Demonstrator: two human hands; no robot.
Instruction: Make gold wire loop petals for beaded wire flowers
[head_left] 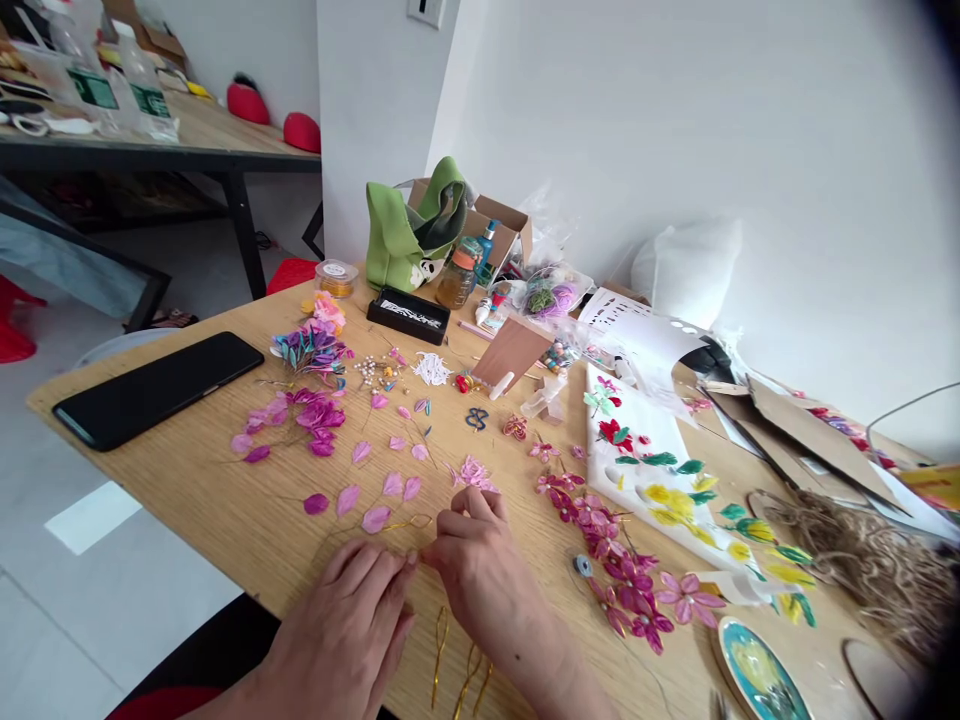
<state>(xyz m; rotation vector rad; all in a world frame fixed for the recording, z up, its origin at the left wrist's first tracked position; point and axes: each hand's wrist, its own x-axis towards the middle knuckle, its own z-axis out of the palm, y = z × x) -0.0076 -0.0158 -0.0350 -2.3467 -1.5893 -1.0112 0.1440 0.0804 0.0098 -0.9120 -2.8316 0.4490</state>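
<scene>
My left hand (349, 620) rests at the table's front edge, fingers together, thumb and index fingertip pinched. Close beside it, my right hand (476, 555) is curled, its fingertips almost meeting the left ones. Whatever is between the fingertips is too small and covered to make out. Just beyond them lies a twisted gold wire loop (410, 522); whether it is held cannot be told. Several loose pink petals (376, 519) lie ahead of the hands. More gold wire loops (439, 645) sit below my right wrist. Pink stamens (472, 472) lie past my right knuckles.
Pink wire flowers (592, 520) and a thread spool (583, 566) lie to the right, near a white foam board (637, 470) with yellow and green pieces. A black phone (161, 388) is at left. Behind stand a green bag (390, 235), a black tray (409, 315) and a jar (457, 280).
</scene>
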